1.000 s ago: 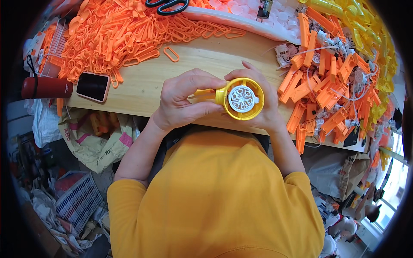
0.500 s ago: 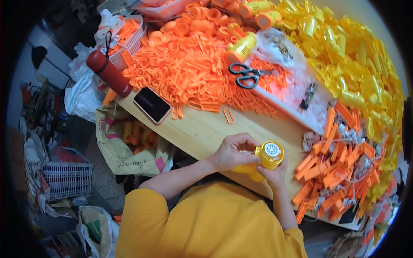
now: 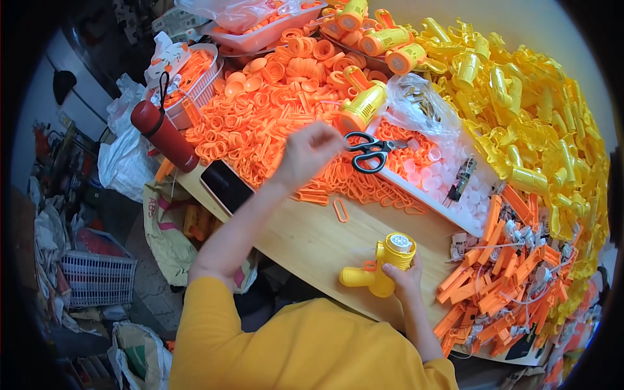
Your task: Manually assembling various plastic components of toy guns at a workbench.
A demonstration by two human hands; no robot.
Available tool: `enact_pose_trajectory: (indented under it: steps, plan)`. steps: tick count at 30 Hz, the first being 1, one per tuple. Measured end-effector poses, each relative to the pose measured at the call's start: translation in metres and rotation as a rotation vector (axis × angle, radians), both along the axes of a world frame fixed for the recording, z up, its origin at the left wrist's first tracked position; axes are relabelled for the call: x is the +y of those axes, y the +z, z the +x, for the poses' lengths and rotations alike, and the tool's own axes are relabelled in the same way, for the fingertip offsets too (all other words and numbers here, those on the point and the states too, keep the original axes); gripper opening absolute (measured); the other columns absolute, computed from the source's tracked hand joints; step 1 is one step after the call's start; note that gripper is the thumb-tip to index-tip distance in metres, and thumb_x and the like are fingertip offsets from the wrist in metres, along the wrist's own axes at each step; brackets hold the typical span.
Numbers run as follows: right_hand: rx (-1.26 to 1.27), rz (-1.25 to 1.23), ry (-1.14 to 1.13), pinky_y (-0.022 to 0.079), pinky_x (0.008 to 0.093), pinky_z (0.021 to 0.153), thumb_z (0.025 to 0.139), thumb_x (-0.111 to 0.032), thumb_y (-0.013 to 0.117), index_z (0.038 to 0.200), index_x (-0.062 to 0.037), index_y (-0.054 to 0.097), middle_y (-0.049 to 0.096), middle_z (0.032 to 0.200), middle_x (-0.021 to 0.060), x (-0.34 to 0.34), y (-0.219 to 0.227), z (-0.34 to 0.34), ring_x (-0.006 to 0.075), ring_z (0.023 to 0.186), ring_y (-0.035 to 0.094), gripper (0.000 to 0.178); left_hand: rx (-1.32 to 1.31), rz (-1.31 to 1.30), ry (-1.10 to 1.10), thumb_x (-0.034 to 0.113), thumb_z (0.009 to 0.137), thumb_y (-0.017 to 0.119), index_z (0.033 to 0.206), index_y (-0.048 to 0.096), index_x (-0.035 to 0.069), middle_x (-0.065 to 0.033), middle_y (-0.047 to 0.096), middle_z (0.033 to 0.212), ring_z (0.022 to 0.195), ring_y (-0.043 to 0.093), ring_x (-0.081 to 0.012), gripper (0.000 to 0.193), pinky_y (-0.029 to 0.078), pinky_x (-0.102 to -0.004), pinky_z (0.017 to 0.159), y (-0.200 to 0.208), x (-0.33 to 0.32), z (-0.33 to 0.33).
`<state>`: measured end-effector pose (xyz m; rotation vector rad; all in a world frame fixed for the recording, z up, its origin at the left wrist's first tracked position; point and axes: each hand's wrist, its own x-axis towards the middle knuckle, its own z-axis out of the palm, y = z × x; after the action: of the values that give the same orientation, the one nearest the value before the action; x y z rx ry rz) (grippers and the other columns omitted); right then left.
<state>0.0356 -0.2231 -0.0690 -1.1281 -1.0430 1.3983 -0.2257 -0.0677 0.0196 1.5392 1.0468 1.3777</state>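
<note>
My right hand point(image 3: 408, 275) is closed round a yellow plastic housing point(image 3: 379, 281), shaped like a toy hair dryer, above the table's near edge. Its handle points left, and a white perforated disc point(image 3: 400, 244) sits in the round opening on top. A small orange piece point(image 3: 370, 265) shows where the handle joins the body. My left hand point(image 3: 311, 156) is over the heap of orange parts point(image 3: 260, 117), just left of black-handled scissors point(image 3: 369, 155). Its fingers are curled together; whatever is between them is hidden.
A phone point(image 3: 225, 185) and a red flask point(image 3: 164, 135) stand at the table's left edge. A white tray point(image 3: 422, 196) holds translucent caps. Orange wired parts point(image 3: 500, 273) lie at the right, below a tall heap of yellow housings point(image 3: 520, 110). One orange loop point(image 3: 340, 210) lies on the wood.
My left hand has left the yellow housing and moved up and left over the orange heap. The right hand keeps the housing, now slightly lower, with its handle in plain sight.
</note>
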Motion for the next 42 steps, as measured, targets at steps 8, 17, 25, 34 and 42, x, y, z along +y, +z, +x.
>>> enact_pose_trajectory:
  steps: [8, 17, 25, 34, 42]
  plan:
    - [0.084, -0.095, -0.022, 0.051, 0.0347, 0.086, 0.066, -0.007, 0.079, 0.120, 0.0000, 0.048, 0.061, 0.109, 0.0098, 0.001, 0.000, 0.002, 0.0198, 0.098, 0.062, 0.063, 0.609, 0.423, 0.401, 0.017, 0.078, 0.071, 0.100, 0.067, 0.006, -0.0109, 0.063, 0.097, 0.085, 0.063, -0.0196, 0.025, 0.051, -0.0308, 0.076, -0.029, 0.168, -0.055]
    - [-0.039, -0.008, 0.007, 0.046, 0.0342, 0.092, 0.065, -0.010, 0.084, 0.123, -0.0016, 0.047, 0.060, 0.112, 0.0077, 0.006, -0.003, 0.008, 0.0174, 0.104, 0.058, 0.069, 1.130, 0.561, 0.129, 0.026, 0.080, 0.069, 0.089, 0.063, 0.002, -0.0142, 0.060, 0.109, 0.104, 0.057, -0.0299, 0.027, 0.044, -0.0369, 0.092, -0.029, 0.218, -0.073]
    - [-0.040, 0.125, 0.025, 0.044, 0.0321, 0.095, 0.060, -0.012, 0.084, 0.123, -0.0010, 0.046, 0.058, 0.112, 0.0072, -0.004, 0.018, 0.011, 0.0158, 0.106, 0.056, 0.075, -0.259, 0.323, -0.492, 0.021, 0.077, 0.070, 0.082, 0.059, 0.000, -0.0203, 0.060, 0.111, 0.092, 0.058, -0.0290, 0.024, 0.046, -0.0376, 0.077, -0.005, 0.155, -0.076]
    - [-0.030, 0.134, -0.061, 0.045, 0.0333, 0.094, 0.060, -0.008, 0.082, 0.120, -0.0021, 0.046, 0.058, 0.111, 0.0070, -0.026, 0.028, 0.024, 0.0163, 0.105, 0.057, 0.070, 0.536, 0.525, 0.049, 0.018, 0.069, 0.080, 0.096, 0.057, 0.005, -0.0125, 0.058, 0.106, 0.099, 0.056, -0.0294, 0.038, 0.046, -0.0367, 0.085, -0.027, -0.011, 0.006]
    - [-0.088, 0.161, -0.041, 0.047, 0.0334, 0.093, 0.064, -0.003, 0.080, 0.119, -0.0045, 0.045, 0.057, 0.111, 0.0065, -0.037, 0.031, 0.028, 0.0166, 0.105, 0.058, 0.066, 0.604, 0.356, -0.198, 0.016, 0.064, 0.082, 0.117, 0.048, 0.004, -0.0129, 0.054, 0.110, 0.100, 0.053, -0.0313, 0.064, 0.043, -0.0387, 0.087, -0.087, -0.111, 0.045]
